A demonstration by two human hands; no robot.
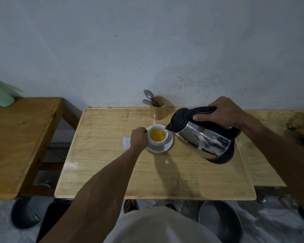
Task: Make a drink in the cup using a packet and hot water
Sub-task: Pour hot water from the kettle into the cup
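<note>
A white cup (154,141) stands on a white saucer (167,146) near the middle of the wooden table (112,172). Orange-yellow liquid fills part of the cup. My left hand (138,139) grips the cup at its left side. My right hand (223,112) holds the black handle of a steel kettle (205,137), which is tilted left with its black spout over the cup's right rim. A thin stream runs from the spout into the cup. A white packet (126,143) lies flat on the table just left of my left hand.
A wooden holder (158,108) with two spoons stands at the table's back edge by the wall. A lower wooden bench (19,137) sits to the left, another wooden surface (270,137) to the right. Metal bowls (219,223) rest on the floor below.
</note>
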